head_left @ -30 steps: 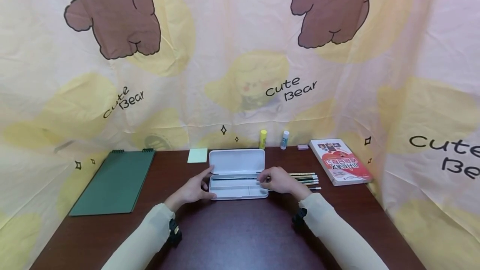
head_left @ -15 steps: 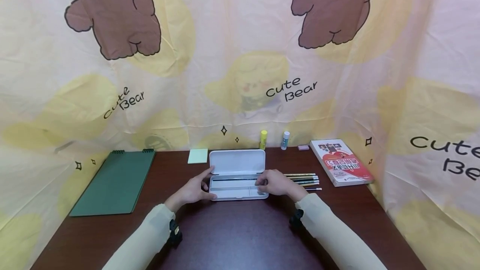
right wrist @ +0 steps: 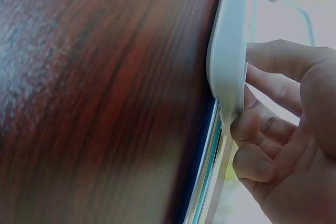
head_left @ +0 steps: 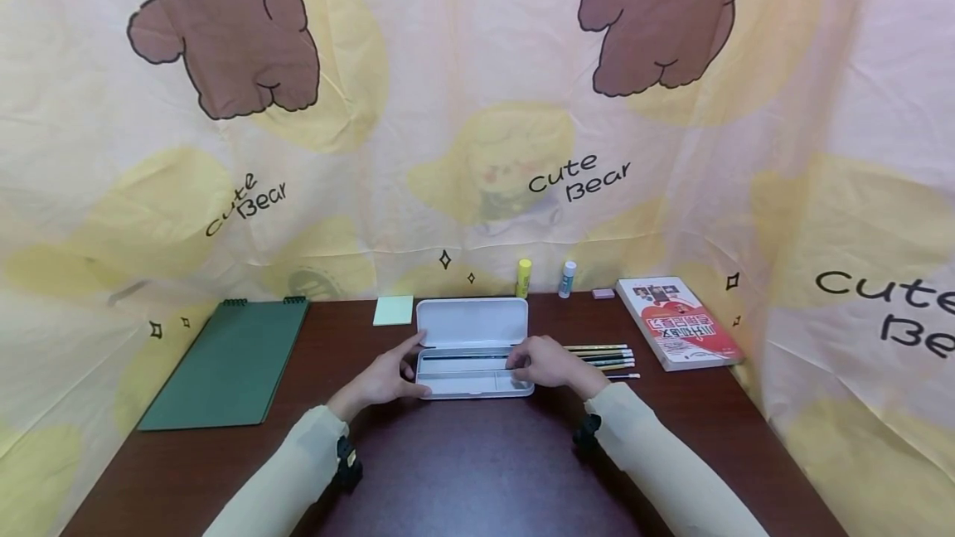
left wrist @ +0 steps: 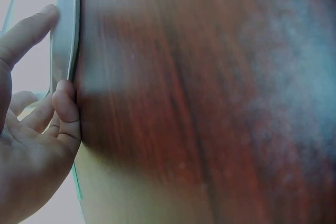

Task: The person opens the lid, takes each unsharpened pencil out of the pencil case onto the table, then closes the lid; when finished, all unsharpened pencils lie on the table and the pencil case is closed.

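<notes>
A white pencil case (head_left: 472,323) lies open mid-table, lid tipped back, with a dark pencil in the tray's far compartment. My left hand (head_left: 414,367) holds its left end, thumb on the far side and fingers curled at the near corner. In the left wrist view this hand (left wrist: 52,56) pinches the case edge (left wrist: 68,24). My right hand (head_left: 522,367) grips the right end. The right wrist view has that hand (right wrist: 249,90) with thumb over the case rim (right wrist: 231,51) and fingers curled under it. Several pencils (head_left: 608,357) lie just right of it.
On the brown table (head_left: 477,471) lie a green spiral notebook (head_left: 231,359) at left and a red book (head_left: 677,320) at right. A sticky note pad (head_left: 393,310), two glue sticks (head_left: 524,277) and an eraser (head_left: 603,292) line the back. A bear-print curtain surrounds the table.
My right hand has shifted left from the loose pencils onto the case's right end. The left hand and the case have stayed put.
</notes>
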Tool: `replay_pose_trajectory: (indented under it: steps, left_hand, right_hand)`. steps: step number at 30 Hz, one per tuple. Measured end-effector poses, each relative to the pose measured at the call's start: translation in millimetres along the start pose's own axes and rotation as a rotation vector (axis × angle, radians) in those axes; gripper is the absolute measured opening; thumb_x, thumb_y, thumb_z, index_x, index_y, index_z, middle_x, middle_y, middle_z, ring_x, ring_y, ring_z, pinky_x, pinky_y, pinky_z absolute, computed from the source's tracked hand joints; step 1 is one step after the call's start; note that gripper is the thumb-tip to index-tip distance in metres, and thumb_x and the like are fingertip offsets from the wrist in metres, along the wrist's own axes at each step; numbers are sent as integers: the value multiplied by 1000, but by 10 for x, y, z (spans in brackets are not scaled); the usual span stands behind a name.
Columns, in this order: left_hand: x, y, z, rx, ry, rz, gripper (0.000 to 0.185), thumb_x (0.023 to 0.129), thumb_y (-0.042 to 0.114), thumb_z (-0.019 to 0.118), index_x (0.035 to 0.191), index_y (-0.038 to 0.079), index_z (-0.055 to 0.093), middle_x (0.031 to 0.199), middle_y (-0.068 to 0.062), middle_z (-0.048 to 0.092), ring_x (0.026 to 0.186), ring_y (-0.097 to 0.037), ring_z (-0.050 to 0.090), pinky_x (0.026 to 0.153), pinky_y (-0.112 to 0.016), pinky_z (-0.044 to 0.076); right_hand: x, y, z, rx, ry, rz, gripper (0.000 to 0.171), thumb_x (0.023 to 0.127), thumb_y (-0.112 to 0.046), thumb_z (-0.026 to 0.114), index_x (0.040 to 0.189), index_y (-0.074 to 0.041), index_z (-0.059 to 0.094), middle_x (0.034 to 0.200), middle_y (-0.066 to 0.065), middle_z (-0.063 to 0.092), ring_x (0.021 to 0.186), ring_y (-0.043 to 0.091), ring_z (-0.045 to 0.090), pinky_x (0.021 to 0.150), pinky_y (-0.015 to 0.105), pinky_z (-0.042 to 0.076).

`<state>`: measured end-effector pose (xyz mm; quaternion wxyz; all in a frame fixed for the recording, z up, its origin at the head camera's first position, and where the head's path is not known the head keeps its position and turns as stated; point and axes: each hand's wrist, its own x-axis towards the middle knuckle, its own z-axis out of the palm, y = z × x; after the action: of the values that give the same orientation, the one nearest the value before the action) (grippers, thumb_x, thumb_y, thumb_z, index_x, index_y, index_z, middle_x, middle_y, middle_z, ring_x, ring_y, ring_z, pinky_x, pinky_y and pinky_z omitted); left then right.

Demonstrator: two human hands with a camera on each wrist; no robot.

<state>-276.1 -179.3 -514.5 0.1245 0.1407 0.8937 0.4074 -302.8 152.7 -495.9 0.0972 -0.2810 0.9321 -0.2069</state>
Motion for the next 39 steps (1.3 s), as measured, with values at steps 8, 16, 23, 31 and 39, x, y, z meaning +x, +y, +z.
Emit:
replay_pose_trajectory:
  steps: [8, 16, 23, 31, 39]
  left_hand:
    - [5, -6, 4, 5, 1, 12, 109, 72, 27, 91, 159, 28, 25, 138, -7, 56, 84, -16, 54, 66, -28, 48]
    - [0, -9, 3, 3, -1, 9, 108, 73, 28, 90, 159, 28, 25, 138, -8, 56, 84, -16, 54, 67, -28, 48]
    - [4, 2, 3, 11, -2, 3, 108, 73, 28, 90, 159, 29, 25, 138, -6, 56, 85, -16, 54, 68, -28, 47]
    - [5, 6, 3, 8, 2, 11, 107, 74, 27, 90, 159, 29, 25, 136, -6, 57, 84, -16, 54, 67, -28, 47]
    - [5, -1, -2, 11, 1, 2, 108, 73, 29, 90, 159, 29, 25, 137, -6, 56, 84, -16, 54, 68, -28, 47]
  right_hand:
    - [8, -19, -17, 9, 7, -8, 12, 91, -12, 69, 96, -18, 79, 97, -4, 75, 87, 11, 62, 82, 36, 52]
    - [35, -25, -36, 34, 2, 7, 9, 91, -11, 70, 93, -17, 77, 84, -8, 72, 76, 9, 58, 73, 31, 51]
    - [23, -21, -45, 42, 15, 7, 8, 89, -11, 72, 91, -17, 77, 81, -9, 70, 75, 8, 58, 72, 30, 50]
    - [-39, 6, -92, 61, 56, -8, 9, 89, -12, 73, 93, -18, 77, 90, -9, 72, 81, 10, 59, 81, 34, 52]
    - [-182, 148, -196, 56, 102, -13, 10, 90, -12, 73, 96, -19, 77, 95, -8, 72, 89, 12, 62, 88, 39, 53]
